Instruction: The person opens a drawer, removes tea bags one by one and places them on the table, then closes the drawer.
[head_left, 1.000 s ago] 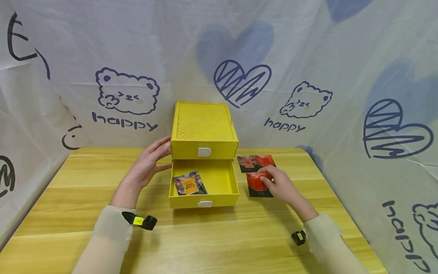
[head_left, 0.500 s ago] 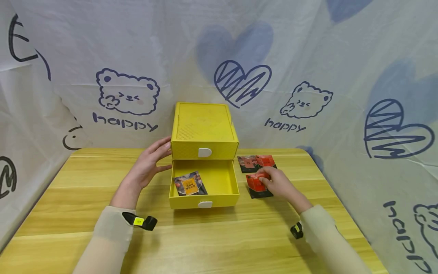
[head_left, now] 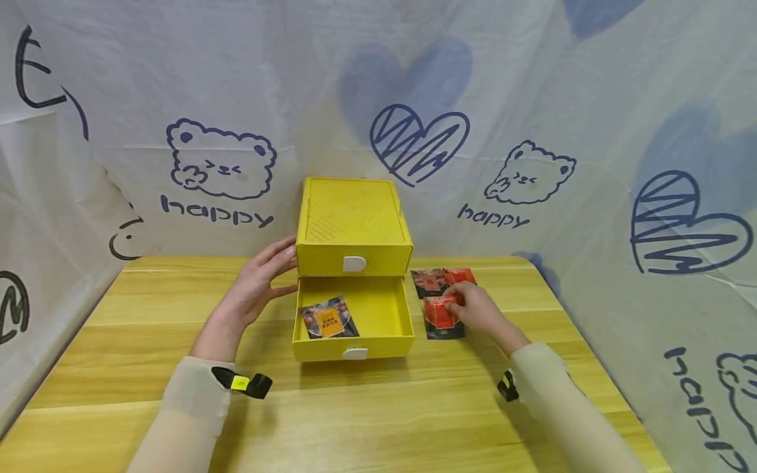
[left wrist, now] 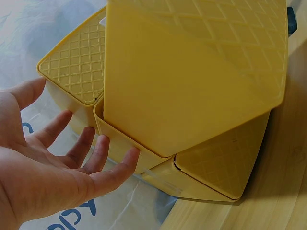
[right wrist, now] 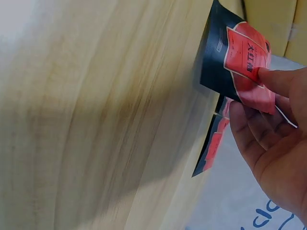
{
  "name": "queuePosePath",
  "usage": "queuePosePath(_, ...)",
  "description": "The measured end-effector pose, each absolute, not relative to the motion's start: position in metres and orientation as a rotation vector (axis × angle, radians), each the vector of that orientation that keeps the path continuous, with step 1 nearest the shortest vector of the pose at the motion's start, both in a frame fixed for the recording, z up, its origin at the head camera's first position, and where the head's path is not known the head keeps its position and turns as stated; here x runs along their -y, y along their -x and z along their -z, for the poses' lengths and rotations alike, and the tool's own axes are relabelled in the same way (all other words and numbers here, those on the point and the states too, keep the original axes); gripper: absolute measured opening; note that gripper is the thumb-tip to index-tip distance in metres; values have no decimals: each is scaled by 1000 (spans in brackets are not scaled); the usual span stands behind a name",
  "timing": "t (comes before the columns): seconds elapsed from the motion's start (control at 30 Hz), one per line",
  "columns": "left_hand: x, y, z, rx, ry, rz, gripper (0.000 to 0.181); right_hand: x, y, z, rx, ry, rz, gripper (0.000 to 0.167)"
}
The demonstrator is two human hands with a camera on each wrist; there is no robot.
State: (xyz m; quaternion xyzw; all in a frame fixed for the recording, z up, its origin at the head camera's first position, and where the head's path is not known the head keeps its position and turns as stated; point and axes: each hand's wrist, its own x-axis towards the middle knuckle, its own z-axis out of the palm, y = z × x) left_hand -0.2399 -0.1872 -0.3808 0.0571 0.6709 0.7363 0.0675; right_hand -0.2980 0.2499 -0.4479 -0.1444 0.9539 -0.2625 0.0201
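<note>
A yellow two-drawer box [head_left: 349, 213] stands at the back of the table, its upper drawer [head_left: 322, 260] closed and its lower drawer [head_left: 387, 347] pulled out. A black sachet with an orange label [head_left: 328, 320] lies at the left inside the lower drawer. My left hand [head_left: 253, 286] rests against the box's left side with spread, loosely bent fingers; in the left wrist view, fingertips [left wrist: 130, 155] lie along the yellow plastic. Between thumb and fingers, my right hand [head_left: 481, 311] pinches a red and black sachet [right wrist: 247, 60], tilted and raised off the table, right of the drawer.
Behind the held sachet, two more sachets lie side by side on the table: one dark with a reddish label [head_left: 428, 282], one brighter red [head_left: 458, 276]. A white printed curtain [head_left: 331, 85] hangs behind the wooden table [head_left: 355, 420]. White tabs [head_left: 354, 263] mark the drawer fronts.
My right hand has shifted slightly left and away from me with the pinched sachet, which now stands straighter to the view. The left hand, box and drawer stay as they were.
</note>
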Motion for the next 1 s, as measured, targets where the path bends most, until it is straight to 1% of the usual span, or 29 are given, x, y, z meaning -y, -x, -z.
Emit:
queuePosePath(0.2, 187, 240, 381, -2021, -173, -2219, 68, -251, 306, 451, -2954, 472, 773, 15)
queuePosePath(0.53, 188, 240, 382, -2021, -167, -2217, 67, -249, 315, 456, -3004, 555, 618, 18)
queuePosePath(0.63, 188, 240, 382, -2023, -170, -2217, 68, -249, 316, 457, -3004, 573, 609, 17)
queuePosePath(0.8, 187, 239, 381, -2027, -174, -2214, 68, -247, 318, 459, -2993, 547, 617, 12)
queuePosePath(1.0, 187, 240, 381, -2021, -175, -2219, 68, -246, 319, 461, -3014, 513, 599, 12)
